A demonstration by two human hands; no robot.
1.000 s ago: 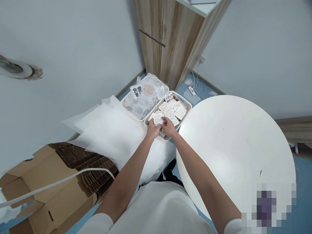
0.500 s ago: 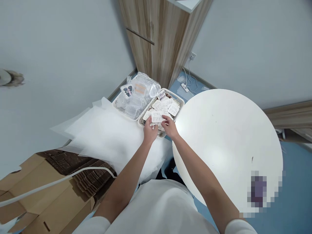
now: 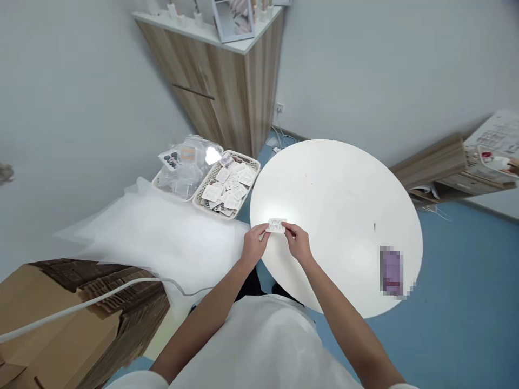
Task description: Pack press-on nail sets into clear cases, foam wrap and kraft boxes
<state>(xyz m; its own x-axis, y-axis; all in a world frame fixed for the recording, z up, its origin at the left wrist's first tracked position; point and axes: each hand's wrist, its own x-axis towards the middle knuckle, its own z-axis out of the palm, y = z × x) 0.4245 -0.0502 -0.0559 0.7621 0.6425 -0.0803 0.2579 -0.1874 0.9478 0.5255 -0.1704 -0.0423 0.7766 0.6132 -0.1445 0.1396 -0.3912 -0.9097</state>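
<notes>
A small white printed card [image 3: 276,226] is stretched between both hands, its lines of dark text facing up. My left hand [image 3: 254,243] pinches its left edge, and my right hand [image 3: 298,241] pinches the right edge. Both hands are over the near left rim of the round white table [image 3: 332,216]. To the left, a white basket [image 3: 197,202] holds a heap of similar printed cards [image 3: 232,183]. Beside that one stands another basket [image 3: 157,182] full of clear plastic packaging [image 3: 184,172].
White translucent sheets [image 3: 170,232] are piled left of the table, with flattened cardboard [image 3: 60,319] and a pale hose or cable [image 3: 101,294] nearer. A pixelated purple object [image 3: 392,271] lies on the table's right side. Behind stands a wooden cabinet [image 3: 227,92].
Both hands have moved from above the card basket to the right, over the table edge, with the card held between them. The view has turned right.
</notes>
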